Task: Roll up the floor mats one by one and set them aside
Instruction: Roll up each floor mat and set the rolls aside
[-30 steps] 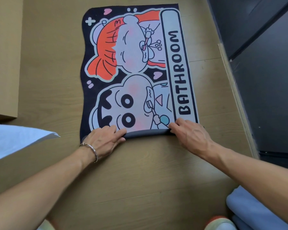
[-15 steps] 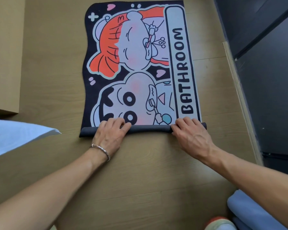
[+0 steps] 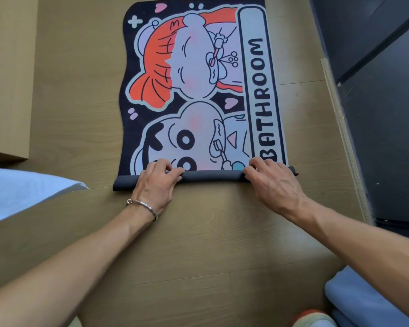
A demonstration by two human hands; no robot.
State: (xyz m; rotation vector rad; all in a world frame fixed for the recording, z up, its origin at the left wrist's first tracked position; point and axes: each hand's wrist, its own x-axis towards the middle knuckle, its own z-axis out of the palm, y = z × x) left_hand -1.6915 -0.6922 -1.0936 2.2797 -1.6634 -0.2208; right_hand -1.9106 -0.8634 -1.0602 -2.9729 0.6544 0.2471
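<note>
A cartoon floor mat (image 3: 198, 86) printed with "BATHROOM" lies flat on the wooden floor (image 3: 198, 244) ahead of me. Its near edge is turned over into a thin dark roll (image 3: 210, 177) that runs across the mat's width. My left hand (image 3: 157, 185), with a bracelet at the wrist, grips the roll left of centre, fingers curled over its top. My right hand (image 3: 273, 182) grips the roll near its right end in the same way. The rest of the mat stays unrolled, picture side up.
A dark wall or door (image 3: 383, 114) with a wooden strip along its base runs down the right side. A wooden cabinet (image 3: 7, 79) stands at left, with white cloth (image 3: 21, 192) below it. A blue rolled mat (image 3: 364, 303) lies at bottom right.
The mat's near edge has gone from a small fold to a full roll, moved slightly forward over the print. Both hands moved forward with it and curled their fingers over the roll.
</note>
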